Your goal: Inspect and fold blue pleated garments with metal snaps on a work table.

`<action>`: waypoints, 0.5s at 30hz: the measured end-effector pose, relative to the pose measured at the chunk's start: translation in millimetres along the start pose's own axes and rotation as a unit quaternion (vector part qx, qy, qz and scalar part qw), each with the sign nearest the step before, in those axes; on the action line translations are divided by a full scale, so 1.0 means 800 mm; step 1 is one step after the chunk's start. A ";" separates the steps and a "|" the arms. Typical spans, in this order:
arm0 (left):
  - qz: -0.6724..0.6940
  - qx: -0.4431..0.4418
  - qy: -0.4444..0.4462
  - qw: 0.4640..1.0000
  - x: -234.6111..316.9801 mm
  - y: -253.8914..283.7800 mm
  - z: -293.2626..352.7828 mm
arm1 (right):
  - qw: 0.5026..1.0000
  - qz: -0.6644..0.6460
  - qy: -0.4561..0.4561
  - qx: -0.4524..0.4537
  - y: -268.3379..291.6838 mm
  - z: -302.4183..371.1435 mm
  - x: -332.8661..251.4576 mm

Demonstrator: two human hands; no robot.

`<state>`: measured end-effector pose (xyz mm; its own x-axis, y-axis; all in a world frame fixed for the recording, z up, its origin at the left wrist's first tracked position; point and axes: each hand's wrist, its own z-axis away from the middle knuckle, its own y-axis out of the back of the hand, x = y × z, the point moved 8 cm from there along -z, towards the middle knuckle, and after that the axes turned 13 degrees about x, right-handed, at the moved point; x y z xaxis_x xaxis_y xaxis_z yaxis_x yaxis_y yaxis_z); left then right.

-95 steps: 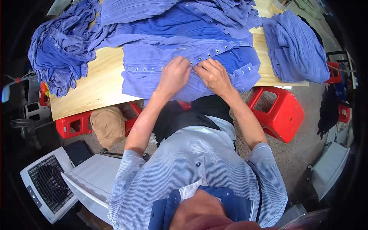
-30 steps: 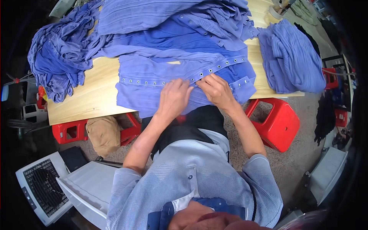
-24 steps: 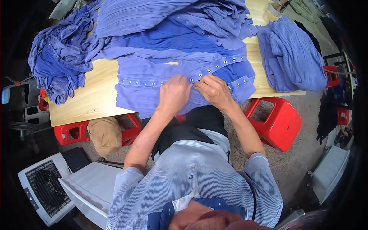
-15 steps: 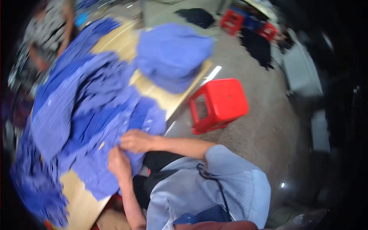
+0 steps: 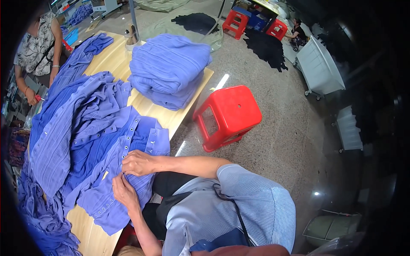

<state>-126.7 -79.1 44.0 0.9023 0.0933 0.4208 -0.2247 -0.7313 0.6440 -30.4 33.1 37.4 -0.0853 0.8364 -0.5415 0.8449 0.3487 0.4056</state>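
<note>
A periwinkle-blue button shirt (image 5: 112, 160) lies spread at the near edge of the wooden table, its front strip dotted with buttons. My right hand (image 5: 139, 164) is closed on that strip, fingers bent down into the cloth. Just below it, my left hand (image 5: 124, 191) pinches the same strip, and the two sets of fingertips nearly meet. What exactly lies between the fingertips is hidden. A small yellowish tag (image 5: 105, 175) shows on the cloth beside the left hand. More crumpled blue shirts (image 5: 55, 145) lie against this one on the far side.
A folded stack of blue shirts (image 5: 168, 70) stands on the wooden table (image 5: 90, 232). Beside it is a red plastic stool (image 5: 239, 109). Across the table a person (image 5: 40, 47) handles something red. White wheeled bins (image 5: 320, 66) and black cloth (image 5: 267, 51) are farther right on the floor.
The view has shifted and sharpened, so things sit a little farther left in it. Both hands stay at the shirt's front strip, with the left hand drawn closer under the right.
</note>
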 end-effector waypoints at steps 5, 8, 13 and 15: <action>0.009 -0.005 0.001 1.000 0.001 -0.002 0.000 | 1.000 0.012 0.024 -0.006 -0.004 0.000 0.003; 0.010 -0.007 -0.006 1.000 0.004 -0.001 0.000 | 0.998 0.020 0.058 0.008 0.001 -0.003 0.000; 0.022 -0.029 -0.023 0.999 0.012 -0.005 -0.003 | 0.988 0.081 0.129 0.033 0.009 0.001 -0.008; 0.007 -0.045 -0.012 0.999 0.016 -0.003 -0.006 | 0.968 0.126 0.209 0.051 0.010 0.003 -0.024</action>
<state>-116.5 -73.2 51.0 0.9069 0.0669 0.4160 -0.2686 -0.6689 0.6932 -20.7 18.9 49.4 -0.0572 0.9951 -0.0802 0.9124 0.0847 0.4005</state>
